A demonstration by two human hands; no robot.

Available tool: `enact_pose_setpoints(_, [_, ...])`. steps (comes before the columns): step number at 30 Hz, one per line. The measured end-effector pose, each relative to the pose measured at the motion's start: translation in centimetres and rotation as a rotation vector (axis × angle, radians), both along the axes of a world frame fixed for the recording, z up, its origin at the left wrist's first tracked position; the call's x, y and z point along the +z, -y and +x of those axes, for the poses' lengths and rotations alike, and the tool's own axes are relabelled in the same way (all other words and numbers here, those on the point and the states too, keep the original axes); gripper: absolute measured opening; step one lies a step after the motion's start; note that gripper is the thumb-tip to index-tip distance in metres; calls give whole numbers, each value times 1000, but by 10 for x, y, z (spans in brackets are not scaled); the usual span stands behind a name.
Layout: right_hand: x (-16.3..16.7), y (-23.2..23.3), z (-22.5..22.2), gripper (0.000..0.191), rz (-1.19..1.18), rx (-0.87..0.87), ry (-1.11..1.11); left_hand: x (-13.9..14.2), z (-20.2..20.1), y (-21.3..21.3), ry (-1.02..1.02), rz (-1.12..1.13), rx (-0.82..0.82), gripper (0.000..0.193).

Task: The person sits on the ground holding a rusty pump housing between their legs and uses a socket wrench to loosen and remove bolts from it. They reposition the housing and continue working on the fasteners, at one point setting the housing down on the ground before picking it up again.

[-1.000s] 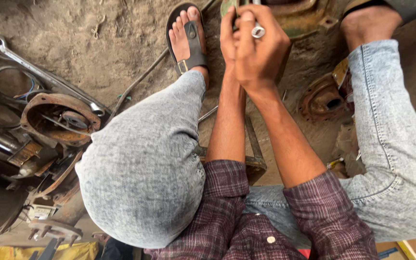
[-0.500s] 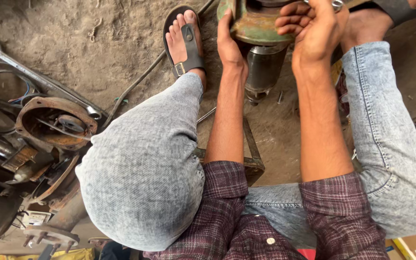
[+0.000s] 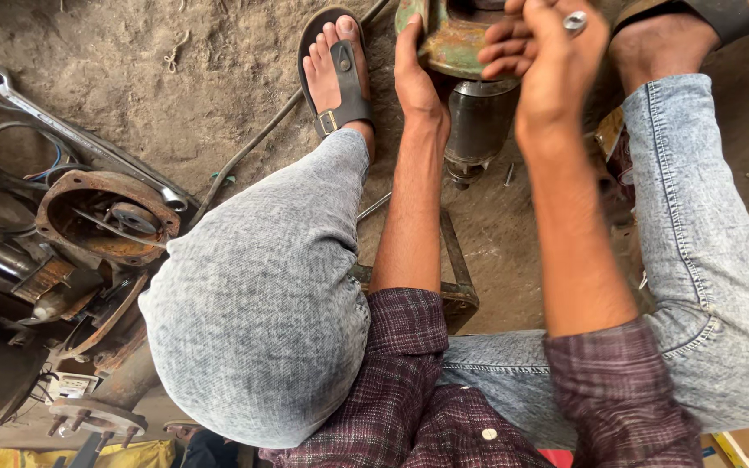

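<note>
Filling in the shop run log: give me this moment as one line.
left hand: gripping green housing | right hand: on housing top, blurred | dark cylinder: below housing | spanner: on ground, left

Chipped green-painted metal housing (image 3: 452, 43) — rusty, matt; dull grey steel cylinder (image 3: 478, 121) beneath.
</note>
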State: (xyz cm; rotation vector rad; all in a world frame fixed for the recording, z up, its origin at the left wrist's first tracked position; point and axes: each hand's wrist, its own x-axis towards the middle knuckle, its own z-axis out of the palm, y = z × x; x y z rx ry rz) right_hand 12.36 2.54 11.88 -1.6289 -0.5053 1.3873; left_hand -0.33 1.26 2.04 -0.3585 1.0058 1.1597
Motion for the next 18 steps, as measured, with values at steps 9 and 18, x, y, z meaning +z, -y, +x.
enact_pose_setpoints(9, [37, -6, -94, 21, 172, 233, 481, -7, -5, 5, -433, 312, -322, 39])
enact_pose_setpoints(18, [12, -13, -80, 28, 228, -82, 181, -1, -4, -4, 187, 35, 96, 35])
